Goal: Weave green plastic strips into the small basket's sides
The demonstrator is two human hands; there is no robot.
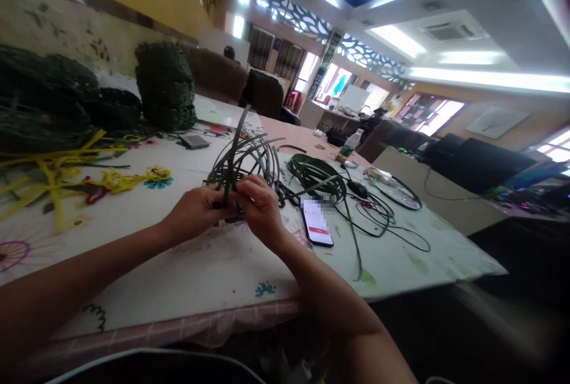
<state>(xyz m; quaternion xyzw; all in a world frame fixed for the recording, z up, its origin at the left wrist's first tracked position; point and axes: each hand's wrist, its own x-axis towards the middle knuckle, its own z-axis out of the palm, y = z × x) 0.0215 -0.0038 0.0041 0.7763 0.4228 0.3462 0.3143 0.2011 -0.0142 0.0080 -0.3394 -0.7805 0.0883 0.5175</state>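
Both hands meet at a half-woven basket (249,155) of dark green flat strips, its loose strips curving upward and out. My left hand (198,209) pinches the near side of the weave, fingers closed on it. Close beside it, my right hand (260,203) grips the same side with bent fingers. One long strip stands up from between the hands. The fingertips and the bottom of the basket are partly hidden. Right of the hands lies a coil of green strip (312,170), with a lit phone (317,224) in front of it.
Yellow strips (53,176) and stacked dark green woven baskets (164,84) occupy the left side of the table. A small grey block (194,142) lies behind my hands. To the right are a bottle (351,143), a computer mouse (357,188) and looped black cable (392,224).
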